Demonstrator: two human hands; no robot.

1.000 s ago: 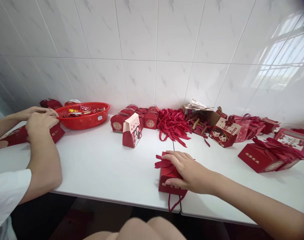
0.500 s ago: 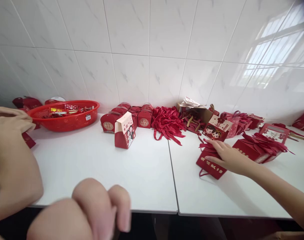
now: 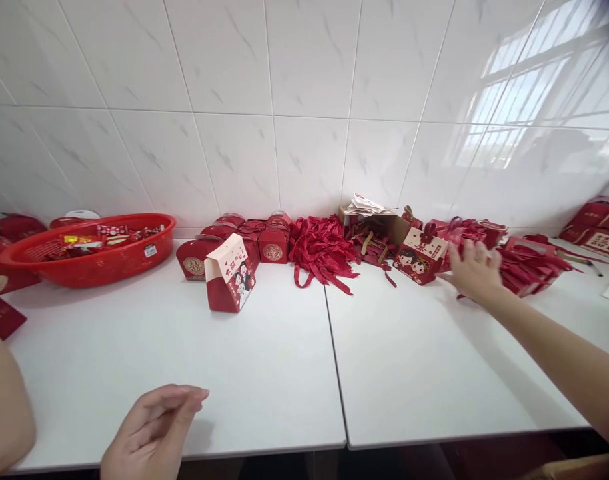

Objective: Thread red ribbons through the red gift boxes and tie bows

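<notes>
My left hand (image 3: 154, 430) is above the front edge of the white table, thumb and fingertips pressed together, with nothing showing between them. My right hand (image 3: 477, 270) reaches over the right side with fingers spread, holding nothing. It is beside a cream-and-red gift box (image 3: 421, 255) with two cartoon faces, and in front of ribboned red gift boxes (image 3: 527, 270) that it partly hides. Left of the middle stands an upright gift box (image 3: 229, 275) with a cartoon couple. Behind it are several red gift boxes (image 3: 274, 244) and a heap of red ribbons (image 3: 324, 257).
A red plastic basket (image 3: 109, 257) of wrapped sweets stands at the left. Another person's arm (image 3: 4, 400) reaches in there, near a red box (image 3: 1, 317). An open carton (image 3: 374, 230) holds ribbons and papers. More boxes (image 3: 597, 227) sit far right. A seam splits the tabletop.
My right hand has moved back and let go of the red gift box, now off the front spot among the ribboned boxes. My left hand has lowered leftward. The view has turned right.
</notes>
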